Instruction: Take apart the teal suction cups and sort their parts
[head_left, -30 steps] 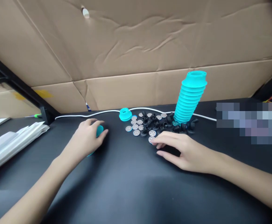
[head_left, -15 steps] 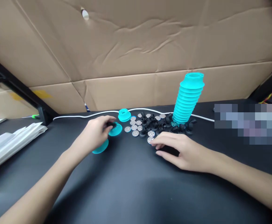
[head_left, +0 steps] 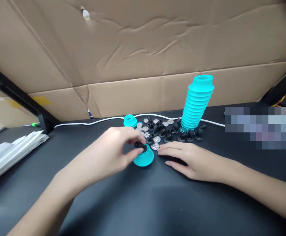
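Note:
Pinched between the thumb and fingers of my left hand (head_left: 119, 149) is a small black knob-like piece (head_left: 140, 146). It sits at the top of a turquoise flared cup (head_left: 144, 160), low over or on the table; I cannot tell whether the two are joined. My right hand (head_left: 190, 160) rests on the table with thumb and fingers apart. Its fingertips are at a round silver disc (head_left: 155, 146) with fan-like cut-outs. Behind the hands lie several similar discs and a cluster of black knobbed pieces (head_left: 169, 135). Another turquoise cup (head_left: 130, 121) stands farther back.
A tall leaning stack of turquoise cups (head_left: 197, 103) rises behind the black pieces. A white cable (head_left: 91, 123) runs along the back by the cardboard wall (head_left: 128, 98). White flat packets (head_left: 15, 157) lie at left, beside a black frame post (head_left: 44, 123).
My left hand has moved right and nearer, and a turquoise cup with the black piece is now before the discs. The cup formerly under my left wrist is out of sight. My right hand barely moved.

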The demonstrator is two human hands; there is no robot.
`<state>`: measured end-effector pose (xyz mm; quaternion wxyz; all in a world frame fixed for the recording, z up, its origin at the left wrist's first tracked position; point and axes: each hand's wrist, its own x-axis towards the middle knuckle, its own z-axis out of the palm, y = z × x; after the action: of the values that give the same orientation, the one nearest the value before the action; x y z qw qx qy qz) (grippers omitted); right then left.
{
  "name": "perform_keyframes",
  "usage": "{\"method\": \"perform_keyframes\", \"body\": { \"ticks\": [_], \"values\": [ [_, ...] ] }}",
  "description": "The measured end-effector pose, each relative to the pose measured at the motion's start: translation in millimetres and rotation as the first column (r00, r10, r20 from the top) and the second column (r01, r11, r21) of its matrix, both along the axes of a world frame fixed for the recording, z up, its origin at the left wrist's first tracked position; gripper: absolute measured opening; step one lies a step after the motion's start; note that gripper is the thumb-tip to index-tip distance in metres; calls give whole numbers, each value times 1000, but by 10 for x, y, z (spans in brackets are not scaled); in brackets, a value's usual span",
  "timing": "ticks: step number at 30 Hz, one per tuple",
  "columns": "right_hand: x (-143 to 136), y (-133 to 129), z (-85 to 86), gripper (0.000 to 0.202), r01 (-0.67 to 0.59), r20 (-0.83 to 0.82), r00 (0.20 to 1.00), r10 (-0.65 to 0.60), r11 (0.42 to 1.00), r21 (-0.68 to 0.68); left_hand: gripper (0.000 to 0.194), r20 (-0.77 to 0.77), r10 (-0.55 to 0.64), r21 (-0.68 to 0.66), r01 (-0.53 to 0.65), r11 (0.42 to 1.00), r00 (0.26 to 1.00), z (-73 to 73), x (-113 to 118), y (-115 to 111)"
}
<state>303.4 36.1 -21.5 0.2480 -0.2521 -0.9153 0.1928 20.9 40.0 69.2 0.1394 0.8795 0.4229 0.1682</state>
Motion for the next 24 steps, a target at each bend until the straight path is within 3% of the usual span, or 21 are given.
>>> {"method": "perform_keyframes", "body": {
  "ticks": [6,12,16,24],
  "values": [
    [4,36,41,37,25,-61,998,-25,1000,-2,7,28,-111,-114,114,987,993,-148,166,-16],
    [13,56,49,28,51,-137,990,-46,998,35,40,87,-32,-200,49,979,996,-360,35,81],
    [-9,28,58,30,44,-203,978,-43,999,1,30,51,-105,-177,112,978,993,-466,43,108],
    [-56,19,-4,41,5,-224,975,-7,1000,-8,27,121,-100,-161,119,980,988,-679,269,18]
  ]
}}
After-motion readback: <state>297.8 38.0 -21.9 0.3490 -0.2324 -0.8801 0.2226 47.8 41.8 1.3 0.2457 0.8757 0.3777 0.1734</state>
